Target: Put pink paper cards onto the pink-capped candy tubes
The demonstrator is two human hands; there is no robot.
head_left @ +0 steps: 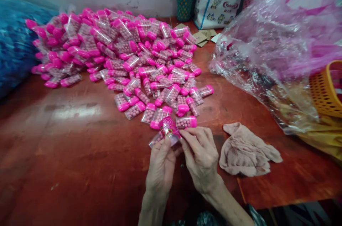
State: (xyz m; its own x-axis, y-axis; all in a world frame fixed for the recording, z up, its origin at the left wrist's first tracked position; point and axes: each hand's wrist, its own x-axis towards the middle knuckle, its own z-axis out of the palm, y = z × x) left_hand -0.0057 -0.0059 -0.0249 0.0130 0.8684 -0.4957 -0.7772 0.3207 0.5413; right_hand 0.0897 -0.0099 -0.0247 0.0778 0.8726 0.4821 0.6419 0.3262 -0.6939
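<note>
Near the front of a big pile of small clear candy boxes (128, 48) with bright pink caps, my two hands work close together. My left hand (160, 163) is closed on one clear candy box (155, 138) filled with pink balls, thumb on top. Over that box lies a shiny magenta label (169, 126) with a swirl pattern. My right hand (202, 154) pinches the label's right edge between thumb and fingers. Just beyond the fingers, another capped candy box (186, 122) lies flat on the table. The lower part of the held box is hidden by my fingers.
A crumpled beige cloth (247, 151) lies right of my hands on the reddish wooden table (74, 158). Clear and pink plastic bags (267, 41) and a yellow basket (324, 92) crowd the right. A blue sack (18, 41) stands left; a printed white bag (219, 1) stands behind.
</note>
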